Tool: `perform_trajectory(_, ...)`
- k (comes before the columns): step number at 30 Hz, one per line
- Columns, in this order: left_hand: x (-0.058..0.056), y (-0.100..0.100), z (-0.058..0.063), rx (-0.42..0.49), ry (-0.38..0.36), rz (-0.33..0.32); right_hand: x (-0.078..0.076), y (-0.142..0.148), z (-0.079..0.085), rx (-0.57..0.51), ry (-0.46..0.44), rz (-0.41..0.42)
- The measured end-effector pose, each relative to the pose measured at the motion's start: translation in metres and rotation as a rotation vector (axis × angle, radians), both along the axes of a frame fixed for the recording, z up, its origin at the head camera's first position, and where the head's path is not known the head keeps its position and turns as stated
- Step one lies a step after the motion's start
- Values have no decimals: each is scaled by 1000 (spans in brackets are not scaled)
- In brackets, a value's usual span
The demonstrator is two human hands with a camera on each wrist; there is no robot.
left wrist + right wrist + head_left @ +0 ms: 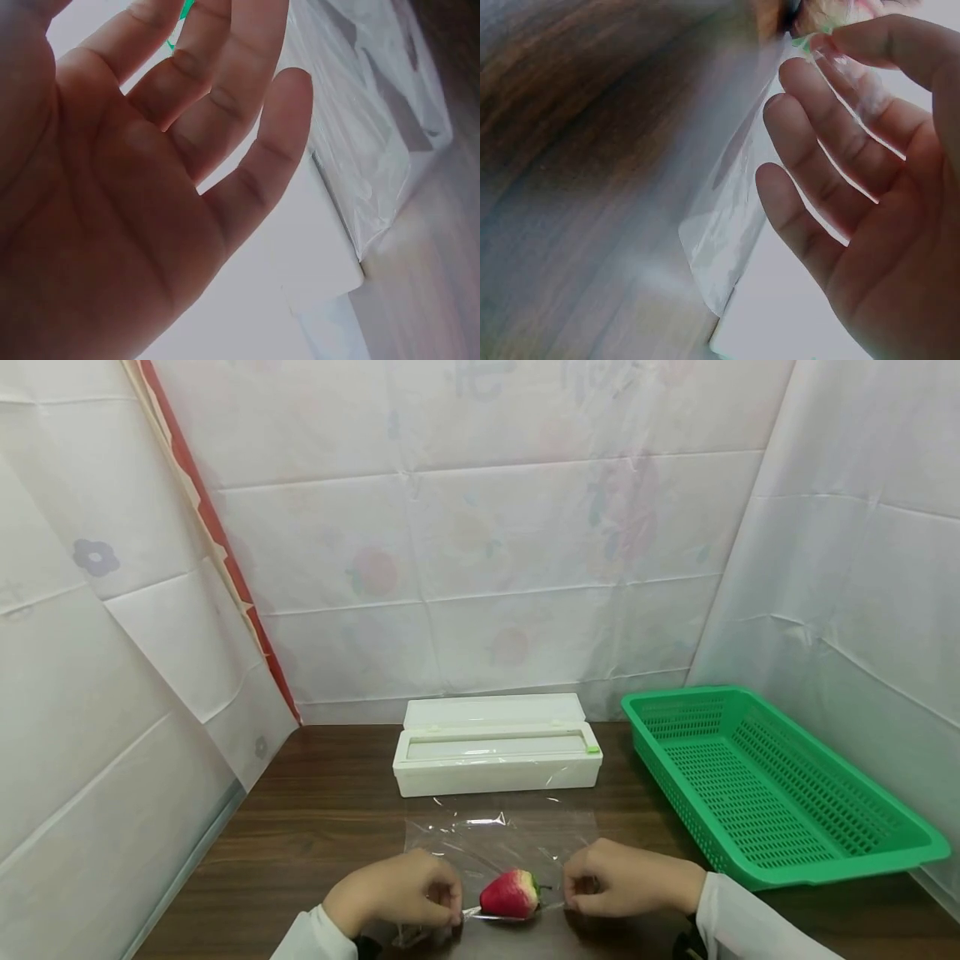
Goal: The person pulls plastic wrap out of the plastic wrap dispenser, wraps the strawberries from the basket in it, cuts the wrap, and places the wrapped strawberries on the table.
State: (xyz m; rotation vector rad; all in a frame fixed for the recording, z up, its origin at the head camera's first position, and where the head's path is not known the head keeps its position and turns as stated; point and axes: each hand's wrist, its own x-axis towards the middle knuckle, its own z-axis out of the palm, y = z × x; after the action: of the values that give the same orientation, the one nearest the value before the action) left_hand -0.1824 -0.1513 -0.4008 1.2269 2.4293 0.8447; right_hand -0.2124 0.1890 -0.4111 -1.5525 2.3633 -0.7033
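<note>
A sheet of clear plastic wrap lies on the table in the head view. On its near part sits a red fruit with a pale yellow end and a green stem pointing right. To the fruit's left, my left hand pinches the near edge of the wrap. At the right, my right hand pinches the same edge; the right wrist view shows thumb and index finger together on the film, other fingers spread. In the left wrist view the left fingers are loosely bent, and the pinching tips are hidden.
Behind the wrap stands a white wrap dispenser box, lid raised, with a small green slider. A green perforated basket is at the right. White printed sheeting surrounds the dark wooden table.
</note>
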Motion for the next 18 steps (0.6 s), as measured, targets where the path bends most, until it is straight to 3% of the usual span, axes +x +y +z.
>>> perform_trajectory(8, -5, -2, 0, 20, -27, 55, -3, 0, -1, -34, -40, -37)
perform_trajectory(18, -10, 0, -6, 2, -6, 49, -1, -1, -3, -48, -68, -83)
